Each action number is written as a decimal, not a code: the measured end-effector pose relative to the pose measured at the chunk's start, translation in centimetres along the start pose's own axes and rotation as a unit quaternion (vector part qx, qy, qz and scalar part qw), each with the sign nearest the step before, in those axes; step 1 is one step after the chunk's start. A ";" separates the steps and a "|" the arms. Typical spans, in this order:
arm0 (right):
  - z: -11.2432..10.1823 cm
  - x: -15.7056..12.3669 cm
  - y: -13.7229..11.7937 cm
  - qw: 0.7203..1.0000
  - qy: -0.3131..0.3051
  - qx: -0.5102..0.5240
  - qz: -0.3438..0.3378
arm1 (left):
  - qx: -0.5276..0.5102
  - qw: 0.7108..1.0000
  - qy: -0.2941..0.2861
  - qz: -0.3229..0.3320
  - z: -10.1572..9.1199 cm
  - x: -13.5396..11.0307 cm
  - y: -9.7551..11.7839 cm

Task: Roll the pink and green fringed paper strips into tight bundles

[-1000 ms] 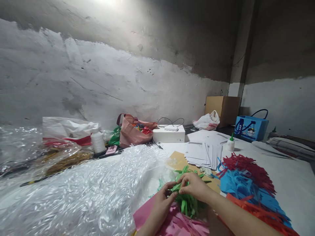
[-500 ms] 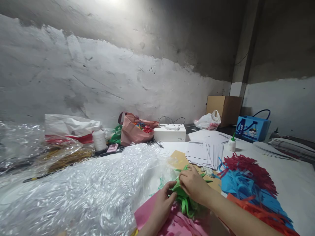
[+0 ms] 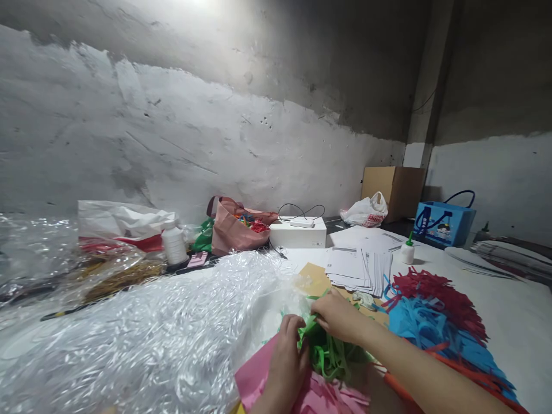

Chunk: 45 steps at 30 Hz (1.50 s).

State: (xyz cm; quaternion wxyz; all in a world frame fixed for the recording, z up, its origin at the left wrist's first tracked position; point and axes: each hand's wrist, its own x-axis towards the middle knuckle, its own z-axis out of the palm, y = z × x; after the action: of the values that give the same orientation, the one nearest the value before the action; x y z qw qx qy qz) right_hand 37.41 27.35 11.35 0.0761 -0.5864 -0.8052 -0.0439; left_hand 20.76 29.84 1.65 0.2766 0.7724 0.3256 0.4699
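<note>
A bunch of green fringed strips [image 3: 330, 353], like cut paper or cloth, is held between my two hands. Fingers curled, my left hand [image 3: 291, 351] grips its left side. My right hand [image 3: 334, 313] pinches the upper part from the right, with the fingertips partly hidden. Below the green lies pink fringed material [image 3: 330, 397], with a flat pink sheet [image 3: 254, 374] under my left wrist. To the right of my right forearm are blue strips [image 3: 422, 322], dark red strips [image 3: 440, 296] and orange-red strips [image 3: 397, 385].
A large heap of shiny clear strands [image 3: 150, 339] covers the left. Behind are a pink bag [image 3: 228, 233], a white box [image 3: 297, 234], stacked papers [image 3: 349, 270] and a green-capped glue bottle [image 3: 407, 253]. A blue basket [image 3: 457, 221] and cardboard box [image 3: 392, 190] stand far right.
My left hand has turned more upright around the green strips. My right hand has shifted slightly left, and more of the green fringe shows below it.
</note>
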 end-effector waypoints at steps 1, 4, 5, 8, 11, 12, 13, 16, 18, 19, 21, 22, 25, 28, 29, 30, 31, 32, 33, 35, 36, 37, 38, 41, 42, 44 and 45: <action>-0.2 0.0 0.0 1.000 -0.001 0.004 0.008 | 0.012 1.000 -0.001 0.023 -0.1 0.0 0.2; -0.5 -0.1 0.0 1.000 -0.004 0.015 0.027 | 0.050 0.996 0.000 0.067 -0.2 -0.1 0.5; -0.4 -0.2 -0.1 0.999 -0.005 0.018 0.032 | 0.064 0.995 0.006 0.074 -0.2 -0.1 0.5; -0.2 -0.3 -0.2 0.998 -0.003 0.024 0.051 | 0.097 0.991 0.025 0.088 -0.1 -0.2 0.3; -0.3 0.0 0.8 0.995 0.018 0.025 0.092 | 0.097 0.989 0.030 0.112 -0.1 -0.4 0.3; -0.4 0.2 1.5 0.993 0.029 0.025 0.113 | 0.090 0.988 0.027 0.121 -0.2 -0.4 0.4; -0.6 0.4 2.5 0.989 0.040 0.024 0.138 | 0.080 0.988 0.023 0.129 -0.3 -0.5 0.5; -1.6 0.7 6.3 0.973 0.068 0.027 0.220 | 0.042 0.991 0.016 0.129 -0.6 -0.5 0.9; -2.4 0.3 9.1 0.957 0.085 0.029 0.274 | 0.015 0.994 0.023 0.103 -0.7 -0.4 1.0; -2.8 -0.1 10.4 0.948 0.095 0.029 0.301 | 0.001 0.996 0.028 0.080 -0.8 -0.2 1.0; -3.6 -1.3 12.9 0.927 0.120 0.027 0.354 | -0.026 0.999 0.041 0.022 -0.9 0.4 0.9; -4.1 -2.1 14.0 0.915 0.136 0.025 0.379 | -0.037 0.998 0.050 -0.009 -1.0 0.8 0.7; -6.2 -5.0 17.0 0.874 0.192 0.014 0.447 | -0.059 0.990 0.084 -0.095 -1.8 2.2 0.0; -9.1 -8.2 19.1 0.835 0.260 0.001 0.485 | -0.058 0.980 0.098 -0.162 -2.8 4.0 -0.7; -10.2 -9.1 19.5 0.828 0.283 -0.004 0.485 | -0.052 0.978 0.098 -0.177 -3.2 4.6 -0.7; -11.2 -10.0 19.6 0.825 0.305 -0.008 0.476 | -0.044 0.976 0.099 -0.188 -3.4 5.1 -0.5; -12.3 -10.8 19.5 0.826 0.326 -0.012 0.459 | -0.034 0.976 0.101 -0.191 -3.6 5.6 -0.1; -13.2 -11.4 19.0 0.832 0.345 -0.015 0.435 | -0.023 0.977 0.104 -0.184 -3.7 6.1 0.6; -14.1 -11.9 18.3 0.840 0.362 -0.018 0.403 | -0.013 0.981 0.104 -0.166 -3.7 6.4 1.7; -15.5 -12.7 16.0 0.862 0.391 -0.024 0.322 | -0.004 0.992 0.085 -0.097 -3.6 6.7 4.8; -16.0 -13.0 14.4 0.872 0.404 -0.028 0.275 | -0.004 0.996 0.067 -0.054 -3.6 6.7 6.8; -16.5 -13.3 12.7 0.880 0.416 -0.032 0.226 | -0.005 0.999 0.048 -0.011 -3.5 6.5 9.1; -17.0 -13.6 10.7 0.886 0.428 -0.036 0.178 | -0.005 0.999 0.031 0.031 -3.5 6.2 11.6; -18.5 -14.6 4.6 0.889 0.455 -0.033 0.045 | 0.023 0.983 0.011 0.182 -3.9 5.1 18.9; -19.0 -14.9 2.7 0.886 0.462 -0.025 0.010 | 0.038 0.971 0.019 0.235 -4.2 4.7 21.0; -20.0 -15.7 -0.7 0.878 0.477 0.002 -0.037 | 0.058 0.950 0.061 0.301 -5.0 3.9 23.9; -20.5 -16.1 -2.0 0.872 0.486 0.020 -0.047 | 0.060 0.945 0.090 0.308 -5.4 3.5 24.6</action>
State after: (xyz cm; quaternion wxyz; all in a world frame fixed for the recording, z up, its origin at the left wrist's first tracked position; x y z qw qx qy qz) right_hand 41.80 8.35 28.74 0.4677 -0.4507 -0.6940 -0.3107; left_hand 23.05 17.59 23.77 0.0414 0.8047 0.1232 0.5793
